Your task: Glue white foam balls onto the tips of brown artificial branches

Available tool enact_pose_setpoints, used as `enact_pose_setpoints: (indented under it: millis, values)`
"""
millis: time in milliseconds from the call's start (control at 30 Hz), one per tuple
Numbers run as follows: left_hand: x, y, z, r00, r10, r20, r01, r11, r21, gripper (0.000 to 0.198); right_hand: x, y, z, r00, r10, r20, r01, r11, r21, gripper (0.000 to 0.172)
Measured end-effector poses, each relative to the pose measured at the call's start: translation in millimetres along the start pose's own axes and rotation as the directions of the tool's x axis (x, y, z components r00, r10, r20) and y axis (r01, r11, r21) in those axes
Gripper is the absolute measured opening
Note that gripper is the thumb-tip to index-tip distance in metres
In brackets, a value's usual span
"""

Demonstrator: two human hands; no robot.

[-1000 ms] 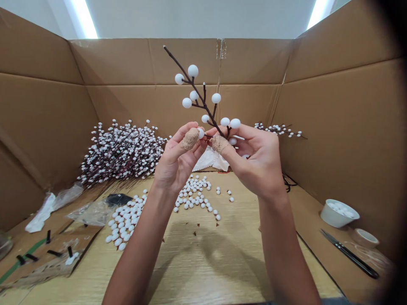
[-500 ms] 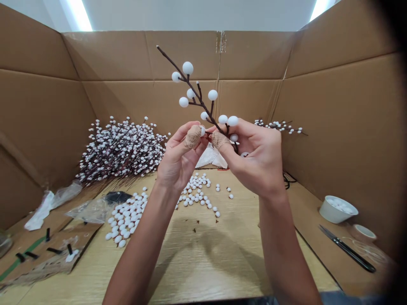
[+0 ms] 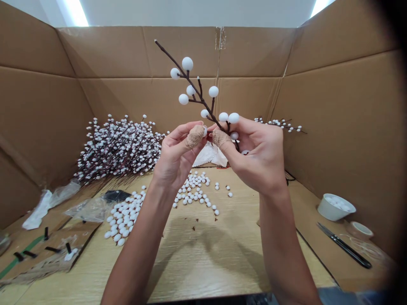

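A dark brown artificial branch (image 3: 202, 101) with white berries slants up to the left above the table. My right hand (image 3: 257, 154) is closed on its lower stem, thumb and fingers pinching it. Between the thumb and fingers of my left hand (image 3: 179, 148) is a white berry (image 3: 205, 131), pressed at a short side twig; the exact joint is hidden by the fingertips. Both thumbs are wrapped in tan tape. One twig (image 3: 199, 80) and the branch's top end carry no berry. Loose white berries (image 3: 125, 218) lie on the table beneath my hands.
Finished-looking berry branches (image 3: 121, 150) are heaped at the back left, with a few more (image 3: 281, 123) at the back right. On the right are a white bowl (image 3: 336, 207), a tape roll (image 3: 361, 229) and a black-handled blade (image 3: 345, 246). Cardboard walls (image 3: 340, 110) surround the table.
My left hand has edged slightly right, bringing the berry closer to the branch and my right thumb. The whole view has shifted slightly; the right hand keeps its grip.
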State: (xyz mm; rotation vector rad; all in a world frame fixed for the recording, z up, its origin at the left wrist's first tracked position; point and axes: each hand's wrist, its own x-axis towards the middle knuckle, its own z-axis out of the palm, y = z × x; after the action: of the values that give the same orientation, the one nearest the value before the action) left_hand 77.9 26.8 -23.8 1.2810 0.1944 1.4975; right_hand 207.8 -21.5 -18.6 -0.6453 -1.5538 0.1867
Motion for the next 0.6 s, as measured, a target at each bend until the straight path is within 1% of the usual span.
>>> enact_pose_setpoints:
  millis: [133, 300, 500, 600]
  values:
    - [0.4, -0.9, -0.7, 1.0, 0.013, 0.003, -0.013, 1.0, 0.019, 0.008, 0.3, 0.0, 0.6, 1.0, -0.017, -0.004, 0.017, 0.999, -0.031, 0.014]
    - [1.2, -2.6, -0.5, 1.0, 0.023, 0.018, -0.023, 1.0, -0.005, 0.009, 0.9, 3.0, 1.4, 0.999, -0.031, 0.009, 0.032, 0.998, -0.062, 0.012]
    - [0.5, -1.6, 2.1, 1.0, 0.03, -0.001, -0.03, 1.0, -0.001, 0.009, 1.2, 5.1, 2.6, 0.999, -0.048, -0.001, 0.048, 0.998, -0.044, 0.012]
    - [0.2, -0.5, 2.8, 0.999, 0.038, 0.01, -0.038, 0.999, -0.003, 0.008, 1.3, 4.6, 3.5, 0.999, -0.042, -0.007, 0.042, 0.999, -0.021, 0.009]
